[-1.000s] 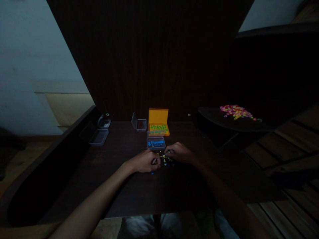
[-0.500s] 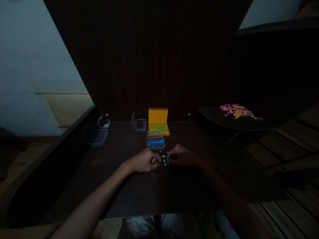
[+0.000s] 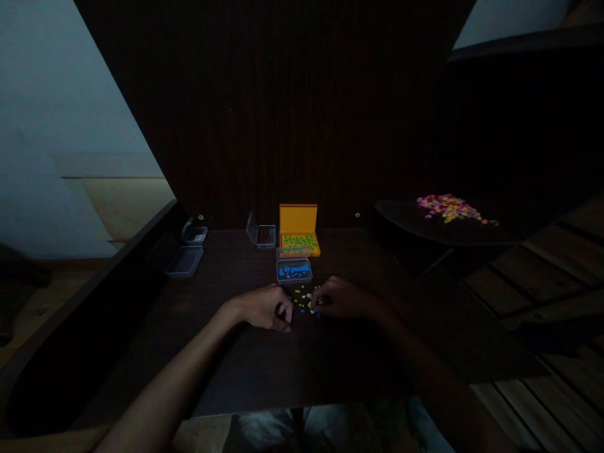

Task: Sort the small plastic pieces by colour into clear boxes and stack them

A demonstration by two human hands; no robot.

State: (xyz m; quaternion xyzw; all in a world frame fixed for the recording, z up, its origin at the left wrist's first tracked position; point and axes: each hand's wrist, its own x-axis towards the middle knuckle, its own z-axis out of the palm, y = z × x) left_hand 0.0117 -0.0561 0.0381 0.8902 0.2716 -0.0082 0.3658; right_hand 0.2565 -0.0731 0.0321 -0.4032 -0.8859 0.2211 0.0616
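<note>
A small scatter of yellow, blue and green beads [image 3: 304, 300] lies on the dark wooden table [image 3: 264, 358]. My left hand [image 3: 264, 308] rests on the table just left of the beads, fingers curled into a pinch at the table surface. On the right side of the pile, my right hand [image 3: 342, 298] has its fingertips pinched at the beads. What either hand holds is too small and dark to make out. Just beyond the beads sits a clear box of blue beads [image 3: 293, 272], and behind it an open orange box of green beads [image 3: 299, 239].
A small clear box [image 3: 264, 235] with its lid up stands left of the orange box. Two more clear boxes [image 3: 186, 259] lie at the table's far left. A pile of pink and yellow beads [image 3: 447, 208] sits on a dark round surface at right. The scene is very dim.
My left hand has drawn slightly back and left, covering the blue bead that lay near it. My right hand has stayed at the pile's right side. The view has shifted a little.
</note>
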